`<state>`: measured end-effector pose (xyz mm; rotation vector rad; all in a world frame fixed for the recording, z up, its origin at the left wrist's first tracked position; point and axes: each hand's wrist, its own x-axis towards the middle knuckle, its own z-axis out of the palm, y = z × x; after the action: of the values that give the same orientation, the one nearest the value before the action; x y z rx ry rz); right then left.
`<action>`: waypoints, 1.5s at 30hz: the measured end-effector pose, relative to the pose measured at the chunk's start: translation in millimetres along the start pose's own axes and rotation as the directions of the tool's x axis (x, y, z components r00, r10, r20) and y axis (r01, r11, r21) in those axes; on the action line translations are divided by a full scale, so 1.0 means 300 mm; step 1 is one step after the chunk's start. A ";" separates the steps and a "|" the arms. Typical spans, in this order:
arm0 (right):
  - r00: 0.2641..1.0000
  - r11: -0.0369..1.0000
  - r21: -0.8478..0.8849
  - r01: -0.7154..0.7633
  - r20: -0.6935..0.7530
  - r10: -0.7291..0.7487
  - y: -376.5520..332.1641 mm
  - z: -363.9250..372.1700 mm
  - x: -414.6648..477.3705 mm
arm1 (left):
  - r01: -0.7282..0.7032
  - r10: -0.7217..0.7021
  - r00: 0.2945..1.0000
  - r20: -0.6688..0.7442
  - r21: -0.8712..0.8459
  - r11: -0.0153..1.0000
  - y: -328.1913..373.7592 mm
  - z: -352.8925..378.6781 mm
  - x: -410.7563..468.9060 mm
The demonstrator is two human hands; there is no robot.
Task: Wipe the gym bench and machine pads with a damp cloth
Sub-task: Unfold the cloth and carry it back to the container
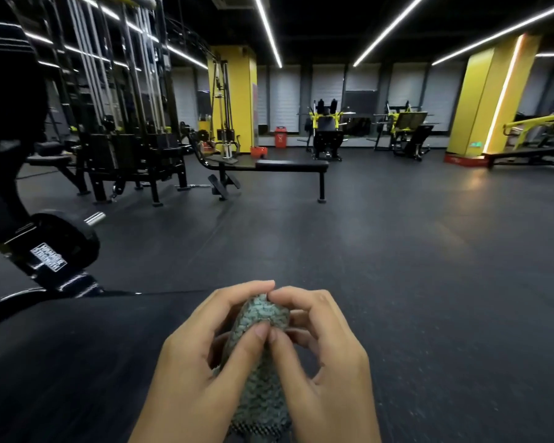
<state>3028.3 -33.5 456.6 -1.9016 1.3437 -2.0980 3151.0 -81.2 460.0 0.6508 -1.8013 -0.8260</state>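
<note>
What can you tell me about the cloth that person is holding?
The cloth is grey-green with a nubby, looped texture, like thick microfibre or knit. It is bunched into a long, roughly upright roll. The left hand and right hand pinch it from either side, low in the middle of the view. Whether it is damp cannot be told.

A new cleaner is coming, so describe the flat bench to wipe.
Find the yellow pillar left of centre. Just in front of it stands a long black bench. Unlike the yellow-framed machines by the windows, its pad is flat and low.
</note>
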 end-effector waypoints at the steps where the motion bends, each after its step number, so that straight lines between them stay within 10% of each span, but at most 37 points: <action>1: 0.999 0.999 -0.007 -0.032 -0.003 0.032 0.003 -0.021 0.025 | -0.017 0.018 1.000 0.012 -0.017 1.000 0.029 0.014 0.028; 28: 0.973 0.976 -0.057 -0.209 0.087 0.214 -0.485 -0.585 1.111 | -0.006 0.024 0.988 0.153 -0.118 0.993 1.027 0.144 0.894; 45: 0.981 0.851 -0.513 -0.116 0.077 0.180 -0.850 -0.936 1.557 | -0.192 0.167 0.913 0.373 0.031 0.981 1.489 0.155 1.265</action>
<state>2807.4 42.4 1011.0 -1.9559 2.0956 -1.6296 2950.1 -76.4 1012.5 0.3774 -2.2012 -0.8029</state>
